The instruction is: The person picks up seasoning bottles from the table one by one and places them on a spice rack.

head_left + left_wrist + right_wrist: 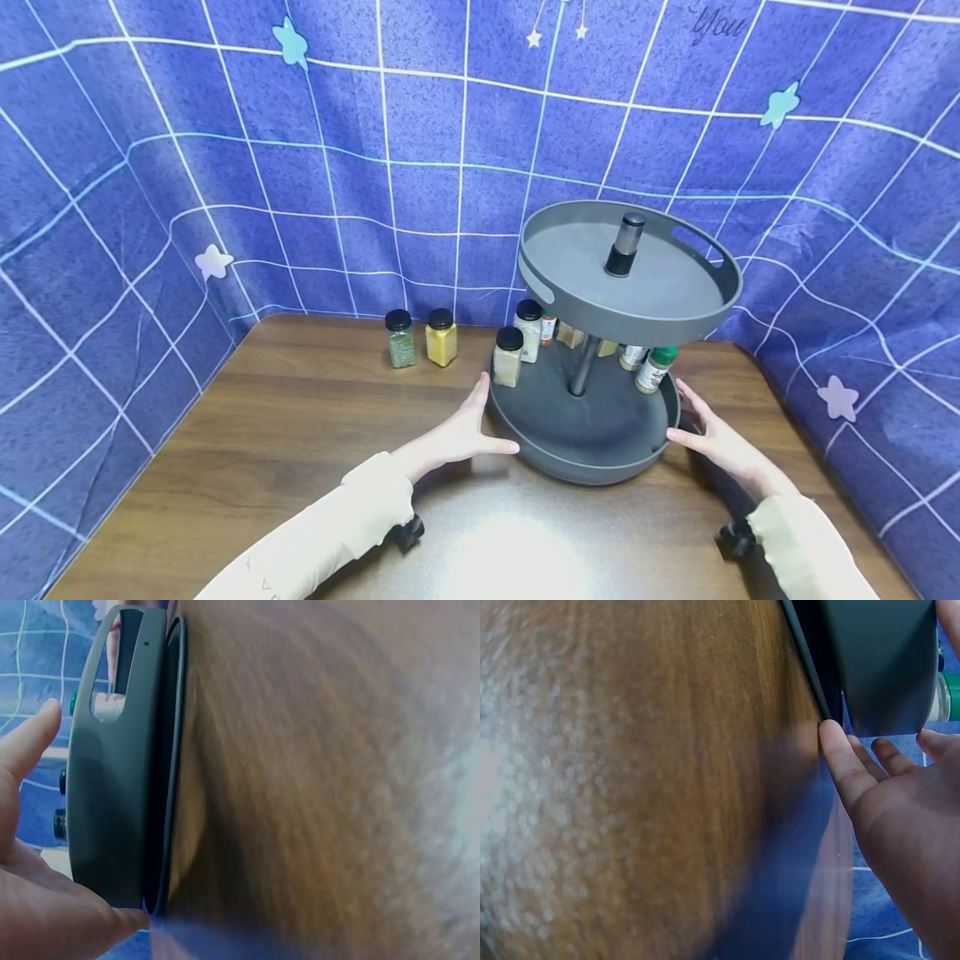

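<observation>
A dark grey two-tier turntable (592,450) stands on the table, its upper tray (570,250) bare apart from the black-topped centre post (626,246). My left hand (468,433) is spread at the left side of the lower tier, thumb extended toward its front. On the opposite side, my right hand (708,433) has its fingers spread close along the rim. In the right wrist view, fingertips (832,735) touch the tier's lower edge. The lower tier carries several spice jars, among them a beige one (507,362) at left and a green-capped one (656,371) at right.
Left of the turntable, a jar of green herbs (401,342) and a yellow spice jar (441,340) stand near the back of the wooden table (300,417). A blue gridded curtain (420,192) hangs behind and along both sides.
</observation>
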Action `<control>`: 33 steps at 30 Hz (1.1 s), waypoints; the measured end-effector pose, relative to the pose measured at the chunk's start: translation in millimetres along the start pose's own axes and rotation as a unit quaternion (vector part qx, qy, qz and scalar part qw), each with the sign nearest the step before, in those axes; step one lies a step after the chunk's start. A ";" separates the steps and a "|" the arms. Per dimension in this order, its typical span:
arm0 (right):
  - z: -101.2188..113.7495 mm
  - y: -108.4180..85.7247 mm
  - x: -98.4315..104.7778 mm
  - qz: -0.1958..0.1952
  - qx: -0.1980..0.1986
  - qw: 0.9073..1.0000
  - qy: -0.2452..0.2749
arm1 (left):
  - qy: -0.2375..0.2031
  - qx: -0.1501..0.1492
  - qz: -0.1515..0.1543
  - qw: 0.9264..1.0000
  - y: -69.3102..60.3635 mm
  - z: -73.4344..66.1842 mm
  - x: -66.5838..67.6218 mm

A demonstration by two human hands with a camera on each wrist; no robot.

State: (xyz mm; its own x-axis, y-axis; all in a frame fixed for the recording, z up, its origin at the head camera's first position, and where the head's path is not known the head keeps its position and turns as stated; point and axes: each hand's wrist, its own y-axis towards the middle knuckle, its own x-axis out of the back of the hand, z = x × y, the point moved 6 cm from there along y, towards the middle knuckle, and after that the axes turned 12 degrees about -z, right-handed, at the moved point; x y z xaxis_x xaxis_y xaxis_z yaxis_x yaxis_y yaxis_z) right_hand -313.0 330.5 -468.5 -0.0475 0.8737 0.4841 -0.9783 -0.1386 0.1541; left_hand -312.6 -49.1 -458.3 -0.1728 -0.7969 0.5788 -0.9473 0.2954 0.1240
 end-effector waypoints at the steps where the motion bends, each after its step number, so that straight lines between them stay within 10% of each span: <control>1: -0.5 -0.1 -0.1 0.000 0.000 1.000 -0.001 | 0.001 0.000 0.003 1.000 -1.1 0.2 -0.8; 33: 1.6 0.2 -0.6 0.001 0.012 1.000 -0.009 | -0.011 0.022 -0.001 1.000 17.5 8.1 -1.6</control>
State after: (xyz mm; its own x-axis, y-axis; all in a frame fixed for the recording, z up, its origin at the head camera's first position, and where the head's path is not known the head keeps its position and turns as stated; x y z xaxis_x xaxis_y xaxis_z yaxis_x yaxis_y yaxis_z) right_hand -312.9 329.2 -467.4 -0.0460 0.8648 0.5000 -0.9730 -0.1521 0.1734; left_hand -331.1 -46.8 -463.6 -0.1761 -0.8094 0.5602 -0.9586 0.2703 0.0891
